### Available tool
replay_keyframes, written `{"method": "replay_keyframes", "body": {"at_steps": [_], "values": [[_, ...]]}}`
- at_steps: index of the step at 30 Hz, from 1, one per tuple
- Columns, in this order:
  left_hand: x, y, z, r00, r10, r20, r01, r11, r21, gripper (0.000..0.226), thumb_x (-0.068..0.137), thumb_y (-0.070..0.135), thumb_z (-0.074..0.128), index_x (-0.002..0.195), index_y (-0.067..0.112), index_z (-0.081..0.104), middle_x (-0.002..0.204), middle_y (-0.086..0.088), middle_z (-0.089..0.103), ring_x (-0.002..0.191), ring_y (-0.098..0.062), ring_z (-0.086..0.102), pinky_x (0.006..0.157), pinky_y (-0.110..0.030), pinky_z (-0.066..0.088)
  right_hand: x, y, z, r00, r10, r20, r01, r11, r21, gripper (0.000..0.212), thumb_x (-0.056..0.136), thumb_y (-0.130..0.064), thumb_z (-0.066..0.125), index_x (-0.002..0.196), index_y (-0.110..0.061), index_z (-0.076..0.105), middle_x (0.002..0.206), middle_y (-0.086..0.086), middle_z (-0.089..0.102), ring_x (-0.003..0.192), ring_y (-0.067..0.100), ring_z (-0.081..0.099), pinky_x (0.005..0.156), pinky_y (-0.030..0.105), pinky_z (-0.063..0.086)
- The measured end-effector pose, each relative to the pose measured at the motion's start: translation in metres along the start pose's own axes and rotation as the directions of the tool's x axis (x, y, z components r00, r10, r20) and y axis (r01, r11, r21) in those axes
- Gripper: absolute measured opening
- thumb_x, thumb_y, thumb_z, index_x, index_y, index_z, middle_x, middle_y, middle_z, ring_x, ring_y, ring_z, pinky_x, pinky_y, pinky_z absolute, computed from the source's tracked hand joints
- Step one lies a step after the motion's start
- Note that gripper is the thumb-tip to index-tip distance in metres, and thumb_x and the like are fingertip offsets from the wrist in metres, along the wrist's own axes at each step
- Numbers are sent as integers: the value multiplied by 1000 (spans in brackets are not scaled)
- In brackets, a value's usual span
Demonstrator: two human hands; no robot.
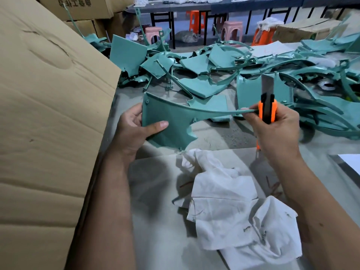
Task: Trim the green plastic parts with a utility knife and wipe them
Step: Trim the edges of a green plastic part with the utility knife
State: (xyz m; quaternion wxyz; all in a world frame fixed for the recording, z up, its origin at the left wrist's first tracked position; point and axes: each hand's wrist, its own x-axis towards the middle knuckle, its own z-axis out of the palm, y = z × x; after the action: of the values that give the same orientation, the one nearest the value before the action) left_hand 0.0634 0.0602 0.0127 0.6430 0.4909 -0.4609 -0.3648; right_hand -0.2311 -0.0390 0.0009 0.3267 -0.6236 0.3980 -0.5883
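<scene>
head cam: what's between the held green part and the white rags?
Bare grey table. In the head view the green part, held by the left hand, hangs just above the white rags; its lower tip nearly reaches the rag edge.

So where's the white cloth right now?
The cloth lies crumpled on the table in the lower middle of the head view, between the person's forearms, just below the held green part.
</scene>
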Motion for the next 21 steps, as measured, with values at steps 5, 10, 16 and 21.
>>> {"method": "replay_keyframes", "body": {"at_steps": [5, 10, 16, 21], "values": [[2, 1, 7, 956, 190, -222, -173, 980, 96, 29, 74, -2, 78, 78, 19, 58, 80, -9, 67, 75, -26, 61, 71, -40, 53, 1, -10, -1, 990, -37, -138, -13, 938, -347, 49, 86, -45, 81, 124, -25, 57, 106, -5, 56, 87, -9, 55, 80, 14, 49], [7, -4, 29, 898, 427, -106, -348, 837, 422, 25, 84, -11, 65, 88, 8, 49, 109, 3, 73, 105, -9, 71, 80, -30, 59, -13, -19, 17, 975, -70, 209, 140, 928, -346, 31, 106, -51, 47, 105, -20, 47, 79, -6, 51, 63, -1, 47, 55, 17, 35], [7, -17, 67, 885, 463, -49, -401, 812, 424, 32, 84, -14, 66, 85, 13, 50, 100, 8, 73, 100, -6, 71, 81, -19, 53, -28, -31, 39, 867, -268, 420, 389, 890, -236, 16, 109, -24, 52, 106, -9, 58, 80, -1, 60, 70, 12, 54, 65, 18, 37], [4, -9, 65, 941, 331, -67, -297, 905, 305, 42, 76, -6, 77, 75, 17, 42, 70, -26, 55, 65, -21, 53, 57, -45, 50, -20, -19, 33, 914, -236, 330, 345, 879, -328, 18, 109, -21, 51, 102, -9, 61, 76, -6, 67, 64, 4, 58, 58, 15, 39]]}}
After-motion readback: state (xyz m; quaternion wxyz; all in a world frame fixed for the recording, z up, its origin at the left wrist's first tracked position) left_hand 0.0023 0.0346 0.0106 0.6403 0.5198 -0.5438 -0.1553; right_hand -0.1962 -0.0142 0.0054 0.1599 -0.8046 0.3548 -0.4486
